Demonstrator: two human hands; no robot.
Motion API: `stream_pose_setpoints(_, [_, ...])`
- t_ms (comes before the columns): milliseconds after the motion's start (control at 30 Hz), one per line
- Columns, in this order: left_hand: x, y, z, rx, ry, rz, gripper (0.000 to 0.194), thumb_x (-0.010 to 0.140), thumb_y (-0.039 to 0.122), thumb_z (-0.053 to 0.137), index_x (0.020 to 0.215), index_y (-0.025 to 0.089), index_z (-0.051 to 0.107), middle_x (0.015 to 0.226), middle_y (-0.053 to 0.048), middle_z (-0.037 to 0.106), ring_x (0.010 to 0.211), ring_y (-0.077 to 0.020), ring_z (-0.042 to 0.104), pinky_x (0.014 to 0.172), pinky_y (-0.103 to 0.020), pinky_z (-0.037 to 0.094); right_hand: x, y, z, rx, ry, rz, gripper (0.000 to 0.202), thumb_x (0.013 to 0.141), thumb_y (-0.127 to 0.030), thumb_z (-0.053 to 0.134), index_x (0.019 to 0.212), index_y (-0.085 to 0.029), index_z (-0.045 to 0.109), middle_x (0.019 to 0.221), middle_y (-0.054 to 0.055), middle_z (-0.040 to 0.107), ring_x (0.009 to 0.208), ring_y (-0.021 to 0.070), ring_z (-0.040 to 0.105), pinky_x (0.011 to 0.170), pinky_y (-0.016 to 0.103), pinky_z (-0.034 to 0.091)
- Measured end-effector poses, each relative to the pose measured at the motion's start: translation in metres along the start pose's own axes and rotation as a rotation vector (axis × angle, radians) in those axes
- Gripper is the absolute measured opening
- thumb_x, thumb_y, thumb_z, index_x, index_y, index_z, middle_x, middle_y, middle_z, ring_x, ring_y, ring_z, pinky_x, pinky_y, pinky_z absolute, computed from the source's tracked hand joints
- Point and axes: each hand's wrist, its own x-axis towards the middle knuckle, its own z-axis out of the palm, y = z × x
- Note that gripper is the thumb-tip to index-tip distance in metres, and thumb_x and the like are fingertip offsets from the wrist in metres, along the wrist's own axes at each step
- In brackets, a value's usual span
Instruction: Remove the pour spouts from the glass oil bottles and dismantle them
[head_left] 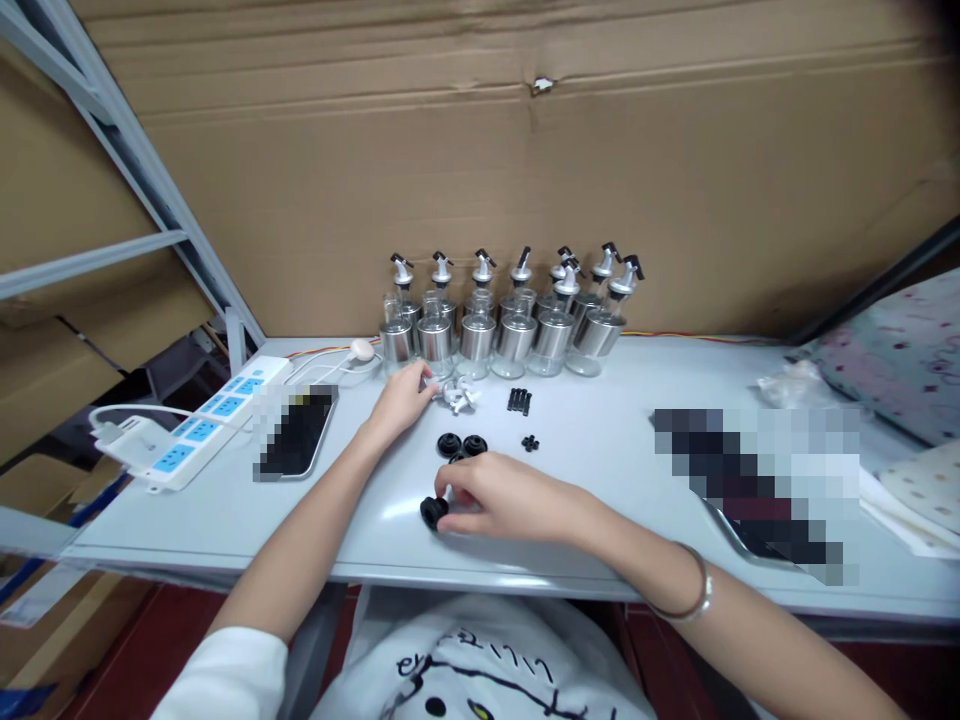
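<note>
Pale tabletop (600, 430), cardboard (337, 200) behind: pinching black stopper (430, 513) toward near edge, just left of right hand (502, 490), axis unclear, with left hand (405, 394) farther, beside silver pourer heads (460, 396), can't tell its grip.

The right hand (504, 497) pinches a black round piece (431, 514) on the near side of the worktop (600, 410). The left hand (403, 397) is beside silver parts (459, 396), farther back, before the bottles (477, 340). A power strip (217, 425) lies left.
</note>
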Motion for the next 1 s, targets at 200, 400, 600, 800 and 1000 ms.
stream_pose_setpoints(200, [0.002, -0.002, 0.004, -0.035, 0.048, 0.038, 0.01, 0.083, 0.017, 0.051, 0.093, 0.016, 0.055, 0.099, -0.009, 0.063, 0.094, -0.0219, 0.06, 0.089, -0.036, 0.046, 0.002, 0.005, 0.003, 0.085, -0.028, -0.131, 0.011, 0.078, -0.018, 0.062, 0.089, -0.016, 0.064, 0.075, 0.001, 0.06, 0.062, 0.0107, 0.049, 0.058, 0.021, 0.035])
stream_pose_setpoints(400, [0.004, -0.005, 0.0, -0.035, 0.083, 0.023, 0.016, 0.079, 0.01, 0.052, 0.092, 0.017, 0.055, 0.1, -0.009, 0.063, 0.096, -0.0215, 0.059, 0.09, -0.035, 0.046, -0.007, 0.015, -0.021, 0.25, -0.027, -0.027, 0.004, 0.073, -0.014, 0.061, 0.076, -0.016, 0.06, 0.061, -0.004, 0.053, 0.055, 0.0077, 0.047, 0.054, 0.019, 0.037])
stream_pose_setpoints(600, [0.002, -0.005, -0.004, -0.007, 0.052, 0.013, 0.015, 0.079, 0.013, 0.053, 0.092, 0.016, 0.058, 0.099, -0.009, 0.066, 0.091, -0.0227, 0.061, 0.085, -0.036, 0.047, -0.012, 0.038, -0.035, 0.124, 0.063, 0.102, 0.005, 0.069, -0.012, 0.064, 0.069, -0.015, 0.061, 0.062, -0.003, 0.057, 0.055, 0.0082, 0.049, 0.053, 0.02, 0.037])
stream_pose_setpoints(800, [0.001, -0.003, -0.005, 0.034, 0.042, 0.005, 0.015, 0.08, 0.017, 0.052, 0.092, 0.018, 0.059, 0.099, -0.008, 0.066, 0.093, -0.0244, 0.061, 0.084, -0.037, 0.047, -0.01, 0.038, -0.03, 0.178, -0.103, 0.051, 0.007, 0.068, -0.01, 0.066, 0.074, -0.015, 0.066, 0.067, -0.001, 0.061, 0.06, 0.0102, 0.055, 0.058, 0.022, 0.042])
stream_pose_setpoints(1000, [0.001, -0.002, -0.008, 0.014, 0.051, 0.007, 0.014, 0.08, 0.02, 0.052, 0.093, 0.018, 0.059, 0.099, -0.008, 0.065, 0.092, -0.0234, 0.061, 0.085, -0.036, 0.046, -0.014, 0.037, -0.036, 0.005, 0.065, 0.035, 0.031, 0.066, -0.012, 0.065, 0.096, -0.016, 0.063, 0.097, 0.005, 0.059, 0.069, 0.0111, 0.052, 0.064, 0.024, 0.043])
